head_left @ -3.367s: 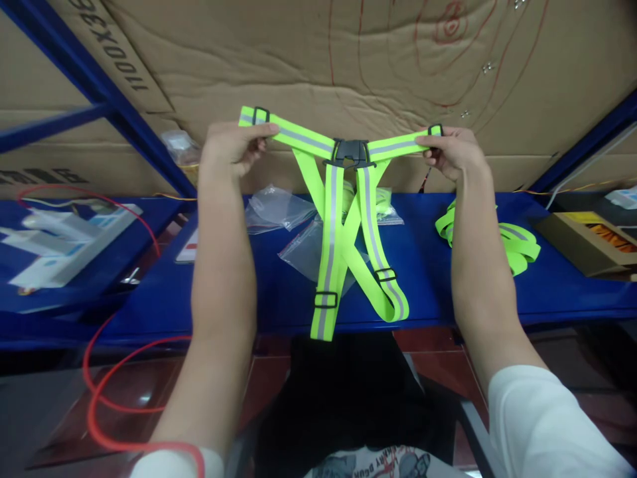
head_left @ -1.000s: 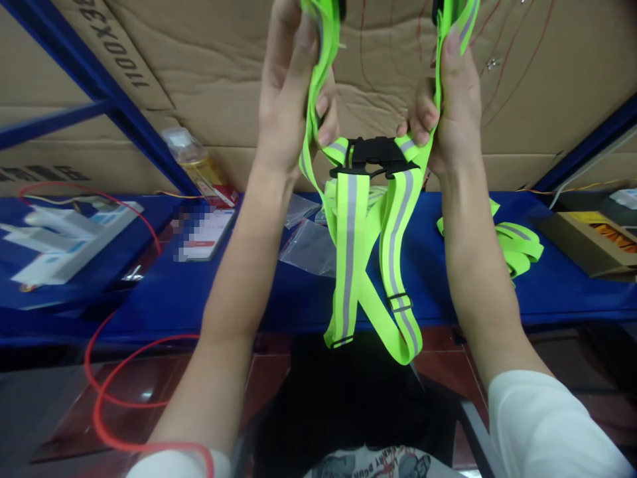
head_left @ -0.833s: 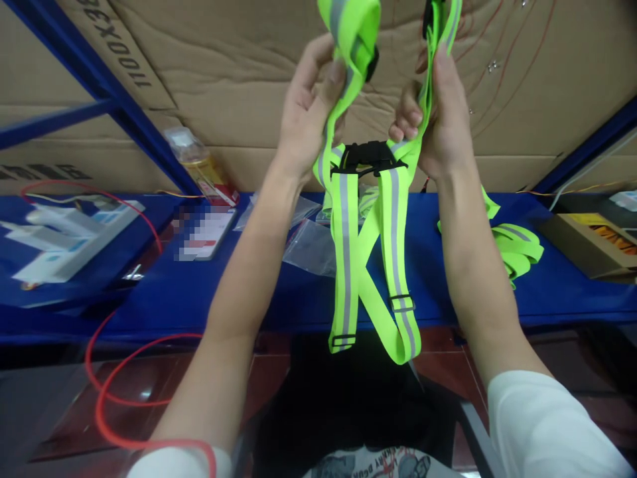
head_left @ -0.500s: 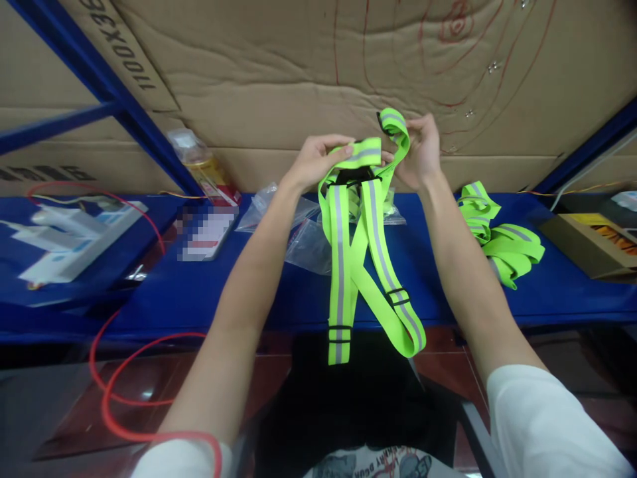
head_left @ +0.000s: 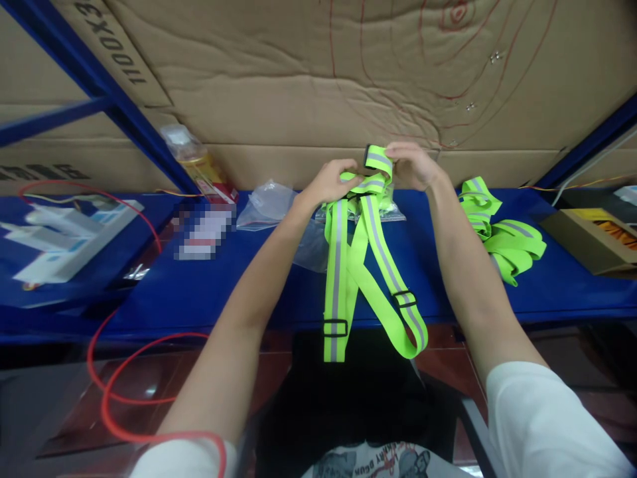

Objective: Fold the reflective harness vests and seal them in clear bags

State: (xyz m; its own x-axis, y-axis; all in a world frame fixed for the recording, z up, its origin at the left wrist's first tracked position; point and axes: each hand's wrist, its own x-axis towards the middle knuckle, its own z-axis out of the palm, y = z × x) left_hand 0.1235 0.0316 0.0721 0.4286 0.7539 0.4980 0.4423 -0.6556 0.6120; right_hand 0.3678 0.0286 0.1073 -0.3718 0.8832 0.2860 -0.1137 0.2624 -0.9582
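Left hand and right hand, pinching the reflective harness, have lowered its band (loops dangling); folding seems underway.

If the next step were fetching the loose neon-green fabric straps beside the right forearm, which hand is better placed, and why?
Probably the right hand: it is nearer those straps, though holding a neon-green, grey-striped harness. The left hand, also on the harness, sits farther away.
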